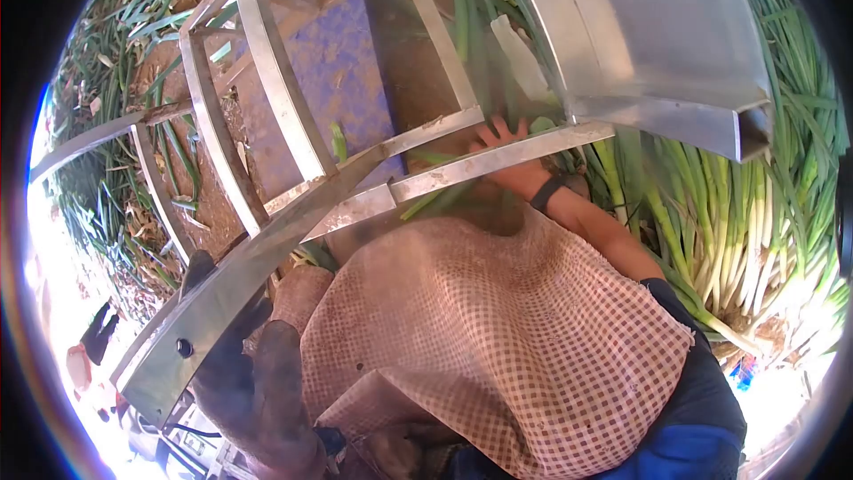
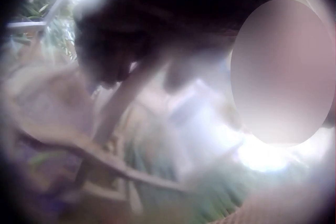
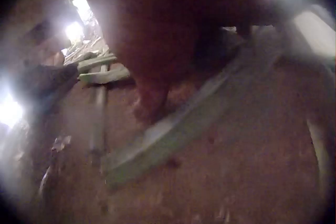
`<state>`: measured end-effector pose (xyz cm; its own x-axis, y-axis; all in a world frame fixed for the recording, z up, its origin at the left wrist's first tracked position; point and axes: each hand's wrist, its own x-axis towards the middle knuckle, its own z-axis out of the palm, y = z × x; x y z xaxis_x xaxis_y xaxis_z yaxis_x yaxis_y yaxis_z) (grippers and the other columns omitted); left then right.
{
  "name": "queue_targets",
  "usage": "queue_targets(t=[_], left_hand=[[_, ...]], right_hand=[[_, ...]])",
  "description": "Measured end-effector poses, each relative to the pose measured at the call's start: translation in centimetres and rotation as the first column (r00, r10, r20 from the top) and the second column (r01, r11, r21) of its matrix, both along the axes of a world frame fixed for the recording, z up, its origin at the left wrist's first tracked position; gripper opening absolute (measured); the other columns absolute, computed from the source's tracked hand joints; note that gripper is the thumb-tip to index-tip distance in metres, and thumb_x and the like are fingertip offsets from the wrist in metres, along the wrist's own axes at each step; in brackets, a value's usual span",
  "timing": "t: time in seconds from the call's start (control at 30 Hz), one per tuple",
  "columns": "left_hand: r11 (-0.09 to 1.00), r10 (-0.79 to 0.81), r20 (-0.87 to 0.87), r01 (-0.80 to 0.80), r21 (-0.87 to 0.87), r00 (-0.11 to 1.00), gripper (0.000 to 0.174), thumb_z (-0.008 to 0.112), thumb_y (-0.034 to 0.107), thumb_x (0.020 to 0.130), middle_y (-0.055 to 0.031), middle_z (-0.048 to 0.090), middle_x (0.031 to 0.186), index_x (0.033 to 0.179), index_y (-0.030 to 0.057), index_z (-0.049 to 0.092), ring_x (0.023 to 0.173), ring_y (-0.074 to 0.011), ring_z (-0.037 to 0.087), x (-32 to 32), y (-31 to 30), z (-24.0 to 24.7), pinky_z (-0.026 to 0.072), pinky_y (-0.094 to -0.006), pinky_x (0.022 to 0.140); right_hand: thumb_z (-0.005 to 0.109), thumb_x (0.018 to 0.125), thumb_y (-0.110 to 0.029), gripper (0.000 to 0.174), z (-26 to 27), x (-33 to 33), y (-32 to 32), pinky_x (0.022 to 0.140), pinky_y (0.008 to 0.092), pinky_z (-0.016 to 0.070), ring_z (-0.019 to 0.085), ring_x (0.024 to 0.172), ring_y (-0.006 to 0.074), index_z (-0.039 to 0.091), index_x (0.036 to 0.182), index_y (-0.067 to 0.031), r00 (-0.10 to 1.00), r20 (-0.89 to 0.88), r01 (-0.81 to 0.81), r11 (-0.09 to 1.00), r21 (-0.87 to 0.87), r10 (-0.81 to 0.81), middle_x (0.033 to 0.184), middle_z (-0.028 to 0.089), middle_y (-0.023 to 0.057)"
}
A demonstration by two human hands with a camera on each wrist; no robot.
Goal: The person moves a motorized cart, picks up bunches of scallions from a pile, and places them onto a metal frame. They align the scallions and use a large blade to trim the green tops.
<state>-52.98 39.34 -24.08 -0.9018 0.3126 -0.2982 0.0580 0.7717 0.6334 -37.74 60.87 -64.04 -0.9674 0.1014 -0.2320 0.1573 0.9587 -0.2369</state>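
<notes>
My right hand (image 1: 515,164) reaches down to the brown soil, fingers spread, beside a bar of a silver metal frame (image 1: 444,169). The right wrist view shows a fingertip (image 3: 151,109) low over the soil, close beside a flat green-white onion leaf (image 3: 157,148). At the lower left, my gloved left hand (image 1: 277,364), dirty grey, is around a wide bar (image 1: 213,320) of the frame, with a fingertip and the thumb on either side of it. The bar hides its palm. In the blurred left wrist view this hand (image 2: 157,35) is dark, with a bar (image 2: 126,90) between its fingers.
A heap of long green onions (image 1: 729,213) lies on the right, below a wide metal panel (image 1: 657,27). Loose green leaves (image 1: 98,187) cover the left side. A purple board (image 1: 342,62) lies under the frame. A checked cloth (image 1: 498,320) covers the lap.
</notes>
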Motion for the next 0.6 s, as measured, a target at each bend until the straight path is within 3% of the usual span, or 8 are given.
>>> queue_targets(t=[0.03,0.13,0.23,0.3,0.4,0.5,0.57,0.6], left_hand=[[1.000,0.011,0.020,-0.011,-0.006,1.000,0.053,0.057,0.004,0.096,-0.0191,0.065,0.133,0.147,-0.0067,0.049,0.118,-0.0221,0.065,0.0,-0.4,0.0,0.0507,-0.0328,0.101],[1.000,0.022,0.036,-0.022,0.014,0.999,0.055,0.060,0.001,0.094,-0.0164,0.068,0.128,0.147,-0.0065,0.049,0.119,-0.0215,0.065,-0.2,-0.7,0.4,0.0486,-0.0332,0.104],[0.995,0.017,0.015,-0.018,0.102,1.000,0.058,0.065,0.000,0.092,-0.0161,0.068,0.129,0.148,-0.0060,0.049,0.120,-0.0214,0.064,-0.2,-1.7,-0.3,0.0475,-0.0340,0.106],[0.981,0.046,0.034,-0.052,0.186,0.998,0.060,0.067,0.001,0.091,-0.0162,0.067,0.132,0.148,-0.0059,0.049,0.122,-0.0217,0.063,-0.4,-2.0,-0.8,0.0474,-0.0344,0.107],[0.983,0.044,0.064,-0.054,0.178,0.997,0.063,0.075,0.007,0.088,-0.0104,0.067,0.119,0.145,-0.0050,0.051,0.107,-0.0172,0.063,-0.6,-1.7,-0.3,0.0496,-0.0343,0.098],[0.984,0.027,0.039,-0.033,0.173,0.999,0.060,0.076,0.010,0.087,-0.0077,0.068,0.107,0.141,-0.0040,0.055,0.097,-0.0157,0.063,-0.6,-1.6,-0.2,0.0520,-0.0343,0.090],[0.988,-0.023,0.036,0.017,0.155,0.999,0.058,0.077,0.010,0.087,-0.0070,0.069,0.104,0.140,-0.0031,0.056,0.094,-0.0158,0.064,-0.9,-1.8,0.1,0.0529,-0.0344,0.087],[0.992,-0.033,0.039,0.028,0.122,0.999,0.055,0.077,0.015,0.089,-0.0100,0.070,0.103,0.137,-0.0020,0.058,0.093,-0.0194,0.067,-1.0,-1.5,0.6,0.0541,-0.0359,0.084]], right_hand=[[0.060,0.089,-0.021,0.027,0.1,1.1,0.4,0.095,0.0675,0.0451,0.051,0.130,0.0400,0.072,0.111,-0.0143,0.993,0.114,0.030,0.997,-0.075,-0.022,0.132,0.062,0.0140],[0.059,0.087,-0.013,0.027,-1.4,4.8,2.4,0.096,0.0556,0.0499,0.061,0.117,0.0403,0.072,0.111,-0.0091,0.966,0.064,0.257,0.919,-0.300,-0.249,0.117,0.068,0.0204],[0.067,0.079,-0.013,0.023,1.9,8.5,6.5,0.088,0.0528,0.0531,0.066,0.107,0.0412,0.070,0.101,-0.0047,0.932,0.178,0.353,0.904,-0.242,-0.316,0.099,0.070,0.0200],[0.067,0.076,-0.012,0.030,7.2,9.6,8.7,0.085,0.0493,0.0533,0.068,0.099,0.0417,0.071,0.105,-0.0028,0.850,0.267,0.518,0.810,-0.276,-0.453,0.099,0.071,0.0233],[0.072,0.074,-0.018,0.039,16.2,11.7,11.9,0.076,0.0424,0.0533,0.069,0.083,0.0293,0.071,0.107,0.0032,0.607,0.290,0.775,0.468,-0.425,-0.740,0.093,0.074,0.0194],[0.074,0.076,-0.017,0.036,18.4,14.2,17.1,0.069,0.0368,0.0515,0.063,0.074,0.0192,0.069,0.103,0.0067,0.401,0.304,0.766,0.134,-0.629,-0.864,0.086,0.070,0.0113],[0.073,0.080,-0.014,0.028,23.4,12.7,21.9,0.062,0.0370,0.0516,0.063,0.071,0.0212,0.067,0.099,0.0047,0.344,0.305,0.779,0.089,-0.621,-0.888,0.083,0.067,0.0097],[0.073,0.082,-0.015,0.026,27.1,10.9,22.8,0.059,0.0355,0.0514,0.063,0.069,0.0205,0.066,0.100,0.0032,0.384,0.242,0.641,0.069,-0.764,-0.891,0.082,0.066,0.0086]])
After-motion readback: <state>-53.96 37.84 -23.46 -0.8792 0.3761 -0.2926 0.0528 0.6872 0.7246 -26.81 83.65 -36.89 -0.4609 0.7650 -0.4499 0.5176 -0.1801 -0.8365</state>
